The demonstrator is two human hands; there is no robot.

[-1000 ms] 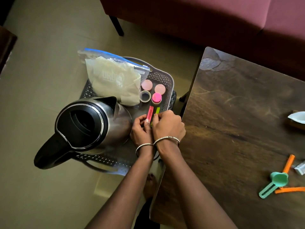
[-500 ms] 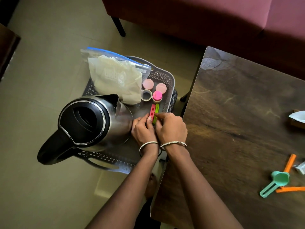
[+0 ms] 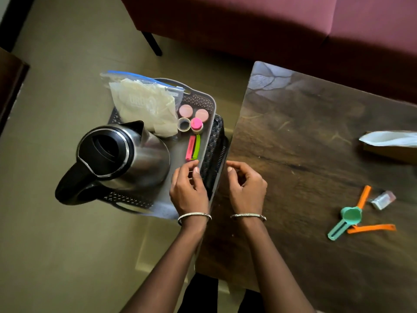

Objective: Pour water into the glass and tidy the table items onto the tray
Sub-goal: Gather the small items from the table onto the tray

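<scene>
Tray [image 3: 209,102] sits centre-left of frame, just left of the table [image 3: 316,154] edge, on a dark woven stand [image 3: 214,159]. On it: steel kettle [image 3: 126,159] w/ black handle at lower left; zip bag [image 3: 144,102] w/ white contents at upper left; small pots [image 3: 196,124] clustered at upper right. Pink clip [image 3: 190,147] & green clip [image 3: 196,146] lie side by side, touching, just below the pots.

L hand [image 3: 189,190] hovers over tray's lower right part. Its fingers are loosely curled, thumb & forefinger close together, nothing pinched. Forefinger tip is just below the clips' near ends; can't tell if it touches. R hand [image 3: 246,188] is over table's left edge, fingers loosely curled, holding nothing. Thin bangle [image 3: 194,215] on each wrist.

Right side of frame, on table: teal clip [image 3: 348,219], two orange clips [image 3: 372,228] beside it, small clear packet [image 3: 383,199] near, tissue box [image 3: 390,143] at right edge. Maroon sofa [image 3: 270,23] across top.
</scene>
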